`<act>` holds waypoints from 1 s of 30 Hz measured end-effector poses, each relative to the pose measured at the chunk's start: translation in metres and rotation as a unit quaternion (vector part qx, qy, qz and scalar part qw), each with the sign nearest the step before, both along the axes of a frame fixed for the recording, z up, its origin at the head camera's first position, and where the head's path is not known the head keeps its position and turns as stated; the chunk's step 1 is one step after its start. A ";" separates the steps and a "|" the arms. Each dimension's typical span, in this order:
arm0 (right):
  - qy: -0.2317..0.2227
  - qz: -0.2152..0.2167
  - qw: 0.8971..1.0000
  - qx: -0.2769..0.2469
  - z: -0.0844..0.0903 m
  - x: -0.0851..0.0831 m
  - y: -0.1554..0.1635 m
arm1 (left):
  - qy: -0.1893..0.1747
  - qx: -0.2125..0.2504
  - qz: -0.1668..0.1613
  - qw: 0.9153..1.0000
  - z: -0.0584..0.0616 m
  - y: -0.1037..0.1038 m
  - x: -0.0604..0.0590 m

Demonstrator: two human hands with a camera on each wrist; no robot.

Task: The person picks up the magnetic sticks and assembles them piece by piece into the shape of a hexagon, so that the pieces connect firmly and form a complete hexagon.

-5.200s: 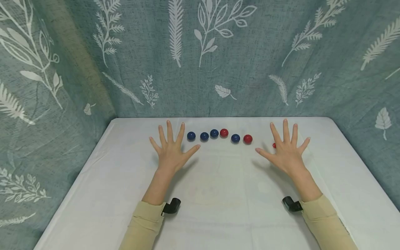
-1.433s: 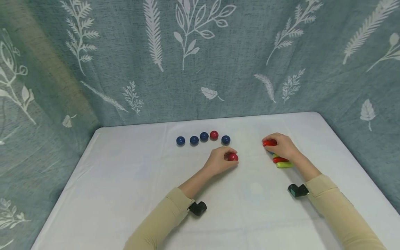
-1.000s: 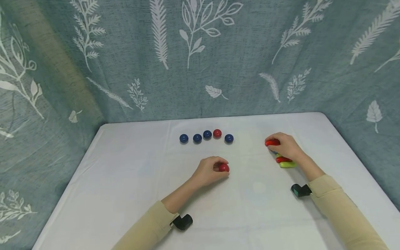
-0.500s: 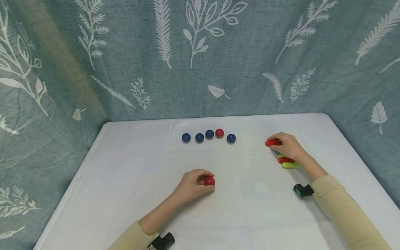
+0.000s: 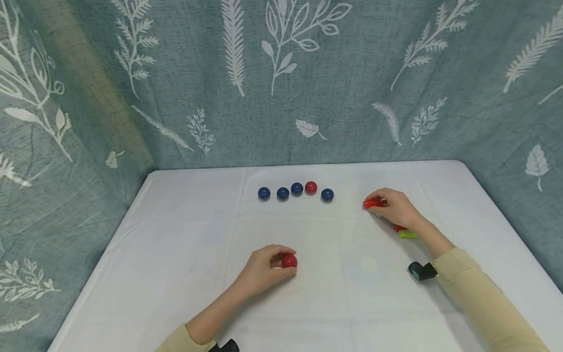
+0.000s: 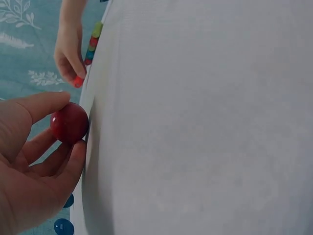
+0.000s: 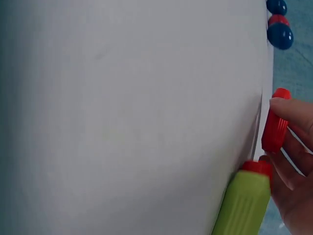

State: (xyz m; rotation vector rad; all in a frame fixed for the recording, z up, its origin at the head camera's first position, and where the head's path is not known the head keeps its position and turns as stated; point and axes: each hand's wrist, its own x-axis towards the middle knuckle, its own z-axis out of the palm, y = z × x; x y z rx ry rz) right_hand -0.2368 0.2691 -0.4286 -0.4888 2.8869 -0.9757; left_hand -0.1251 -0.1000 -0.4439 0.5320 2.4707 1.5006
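With thumb and fingers my left hand [image 5: 257, 273] pinches a glossy red ball [image 5: 289, 261] low over the near middle of the white table. That ball [image 6: 70, 122] fills the finger gap in the left wrist view. At the right, my right hand [image 5: 398, 208] holds a short red ribbed cylinder [image 5: 374, 203] by its sides, and the right wrist view shows the cylinder's [image 7: 276, 122] grooves. Below that hand lie a green ribbed cylinder [image 5: 407, 234] and a second red one [image 5: 398, 227]. The left wrist view shows a row of coloured cylinders [image 6: 92, 46] there, partly hidden in the head view.
Several blue balls, among them one at the left end [image 5: 264, 193] and one at the right end [image 5: 327, 195], form a loose row with a red ball [image 5: 311, 187] near the table's far edge. A patterned green curtain [image 5: 281, 127] hangs behind and beside the white table [image 5: 176, 234].
Both hands were spread flat and bare at first. The left hand has carried a red ball from the row toward the near left. The right hand has shifted its red cylinder leftward, off the others.
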 end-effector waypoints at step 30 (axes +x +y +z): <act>-0.044 0.165 0.982 -0.078 -0.003 0.045 -0.090 | -0.020 0.009 0.029 0.999 -0.001 0.000 0.006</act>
